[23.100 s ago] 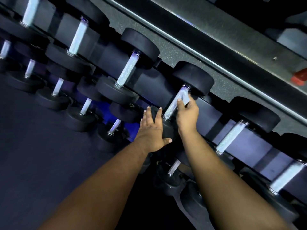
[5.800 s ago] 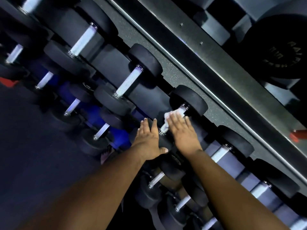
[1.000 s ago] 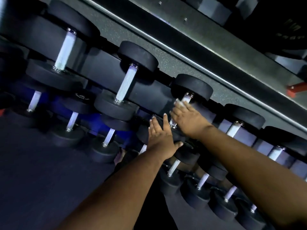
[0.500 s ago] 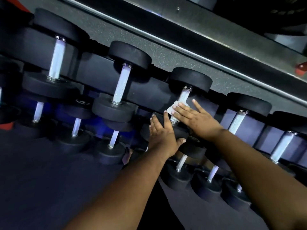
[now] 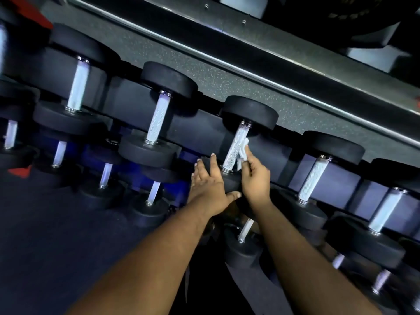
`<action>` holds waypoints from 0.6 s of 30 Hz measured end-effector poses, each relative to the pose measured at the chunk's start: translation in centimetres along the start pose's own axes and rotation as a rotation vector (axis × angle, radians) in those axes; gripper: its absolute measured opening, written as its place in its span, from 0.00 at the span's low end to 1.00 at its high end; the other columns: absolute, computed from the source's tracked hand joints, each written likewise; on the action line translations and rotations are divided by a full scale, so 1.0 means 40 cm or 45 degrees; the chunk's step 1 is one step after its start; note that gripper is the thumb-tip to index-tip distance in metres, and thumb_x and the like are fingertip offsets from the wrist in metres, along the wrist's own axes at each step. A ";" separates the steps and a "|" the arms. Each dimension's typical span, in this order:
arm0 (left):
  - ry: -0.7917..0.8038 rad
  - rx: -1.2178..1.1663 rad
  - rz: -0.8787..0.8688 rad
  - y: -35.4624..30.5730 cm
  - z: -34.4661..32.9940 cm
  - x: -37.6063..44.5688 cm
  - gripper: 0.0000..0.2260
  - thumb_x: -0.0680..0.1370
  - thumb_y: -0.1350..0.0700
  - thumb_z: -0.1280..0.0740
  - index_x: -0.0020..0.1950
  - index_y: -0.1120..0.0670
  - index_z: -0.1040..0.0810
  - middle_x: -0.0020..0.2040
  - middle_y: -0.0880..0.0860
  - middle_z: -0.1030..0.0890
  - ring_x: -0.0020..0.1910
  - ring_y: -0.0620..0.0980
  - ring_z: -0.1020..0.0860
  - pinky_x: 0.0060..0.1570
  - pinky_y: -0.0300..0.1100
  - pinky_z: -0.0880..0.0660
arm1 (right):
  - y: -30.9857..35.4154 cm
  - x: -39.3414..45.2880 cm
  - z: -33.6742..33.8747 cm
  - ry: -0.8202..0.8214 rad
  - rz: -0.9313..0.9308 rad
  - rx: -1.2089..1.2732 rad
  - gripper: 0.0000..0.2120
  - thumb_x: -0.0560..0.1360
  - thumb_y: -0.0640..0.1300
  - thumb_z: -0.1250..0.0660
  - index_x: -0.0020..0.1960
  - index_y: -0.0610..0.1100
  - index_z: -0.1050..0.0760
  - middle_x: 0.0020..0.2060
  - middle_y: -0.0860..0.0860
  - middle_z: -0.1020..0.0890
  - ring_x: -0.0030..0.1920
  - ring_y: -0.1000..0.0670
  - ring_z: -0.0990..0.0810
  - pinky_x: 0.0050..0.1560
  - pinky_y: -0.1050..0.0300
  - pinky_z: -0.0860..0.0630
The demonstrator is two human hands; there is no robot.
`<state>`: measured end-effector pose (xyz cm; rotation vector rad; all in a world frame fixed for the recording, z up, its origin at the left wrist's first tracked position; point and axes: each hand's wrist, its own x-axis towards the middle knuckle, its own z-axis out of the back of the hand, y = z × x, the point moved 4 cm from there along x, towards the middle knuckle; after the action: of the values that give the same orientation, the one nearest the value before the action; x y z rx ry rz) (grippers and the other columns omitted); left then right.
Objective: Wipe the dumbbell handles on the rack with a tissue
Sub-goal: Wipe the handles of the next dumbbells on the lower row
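the right hand (image 5: pixel 255 178) pinched a crumpled white tissue (image 5: pixel 242 153) against the right side of the shiny metal dumbbell handle (image 5: pixel 235 147), with open room beside it. the left hand (image 5: pixel 210 185) lay spread on the near black round weight (image 5: pixel 229 181).

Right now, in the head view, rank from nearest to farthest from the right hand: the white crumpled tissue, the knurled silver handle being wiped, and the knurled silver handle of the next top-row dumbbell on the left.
1. White crumpled tissue: pinched in the right hand.
2. Knurled silver handle being wiped: just left of the tissue.
3. Next handle on the left: beyond the left hand.
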<state>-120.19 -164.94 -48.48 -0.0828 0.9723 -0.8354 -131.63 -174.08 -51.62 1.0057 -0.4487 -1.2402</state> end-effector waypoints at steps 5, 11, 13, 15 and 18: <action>0.015 -0.011 0.013 0.005 -0.006 -0.002 0.58 0.72 0.33 0.28 0.80 0.50 0.71 0.81 0.64 0.64 0.81 0.61 0.60 0.80 0.54 0.55 | 0.006 0.071 -0.035 0.171 -0.442 0.965 0.17 0.79 0.34 0.41 0.66 0.39 0.24 0.59 0.42 0.17 0.60 0.43 0.19 0.63 0.49 0.24; 0.022 -0.013 0.055 -0.003 0.004 -0.003 0.57 0.72 0.34 0.27 0.80 0.49 0.69 0.81 0.61 0.64 0.81 0.61 0.59 0.78 0.53 0.55 | 0.033 0.168 -0.083 0.303 -0.797 1.210 0.07 0.79 0.44 0.33 0.55 0.42 0.24 0.37 0.45 0.21 0.35 0.48 0.21 0.40 0.53 0.23; 0.021 -0.019 0.064 -0.004 0.005 -0.005 0.57 0.72 0.34 0.27 0.81 0.49 0.68 0.81 0.61 0.63 0.81 0.61 0.58 0.78 0.52 0.56 | 0.020 0.143 -0.090 0.465 -0.832 1.017 0.10 0.78 0.50 0.31 0.53 0.44 0.23 0.37 0.46 0.19 0.36 0.48 0.20 0.44 0.51 0.22; 0.015 -0.018 0.064 -0.002 0.005 -0.005 0.57 0.72 0.34 0.27 0.81 0.49 0.68 0.81 0.62 0.63 0.81 0.60 0.58 0.78 0.52 0.56 | 0.006 0.112 -0.084 0.559 -0.756 0.711 0.11 0.77 0.52 0.30 0.52 0.46 0.21 0.40 0.49 0.16 0.40 0.51 0.18 0.45 0.55 0.23; -0.001 -0.011 0.053 -0.001 0.004 -0.005 0.58 0.72 0.34 0.27 0.81 0.49 0.68 0.81 0.62 0.62 0.81 0.60 0.58 0.79 0.52 0.55 | -0.012 0.080 -0.061 0.450 -0.586 0.425 0.06 0.77 0.46 0.29 0.48 0.44 0.19 0.40 0.50 0.15 0.36 0.55 0.20 0.42 0.56 0.25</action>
<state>-120.15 -164.89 -48.25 -0.0697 0.9741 -0.7929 -129.04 -176.09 -54.01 1.6475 -0.1480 -1.3775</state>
